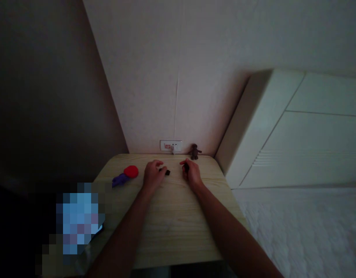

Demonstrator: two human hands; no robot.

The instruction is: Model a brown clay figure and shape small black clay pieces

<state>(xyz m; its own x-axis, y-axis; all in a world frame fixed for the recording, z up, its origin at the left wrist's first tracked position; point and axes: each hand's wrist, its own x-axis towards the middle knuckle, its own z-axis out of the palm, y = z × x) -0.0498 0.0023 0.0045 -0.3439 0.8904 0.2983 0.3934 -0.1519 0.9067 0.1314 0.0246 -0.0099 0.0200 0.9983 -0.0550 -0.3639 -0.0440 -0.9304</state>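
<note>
Pale wall (145, 77) rises behind a light wooden table (166, 227), with a white headboard (314, 143) and a quilted mattress (299, 220) to the right. A socket (171, 145) with something plugged into it sits low on the wall, just above the table's far edge.

Both hands are over the far half of the table. The left hand (152, 175) is at a small black piece (167, 172), its thumb reaching across it and the forefinger spread a little away from the thumb; whether the fingers grip the piece or only touch it, I cannot tell. The piece's visible long axis runs mostly left to right, its right end pointing towards the other hand and slightly towards the person.

The right hand (193, 173) is apart from the left, its fingers curled narrowly round a dark piece (186, 167). Much of that piece is hidden, so its long axis cannot be told.

Beyond the right hand, near the wall, a small brown figure (195, 151) stands upright, arms out to the sides. Left of the left hand lie a red disc (131, 171) and a purple thing (120, 179), which meet in the view; the purple thing stretches from the disc leftwards and towards the person.
</note>
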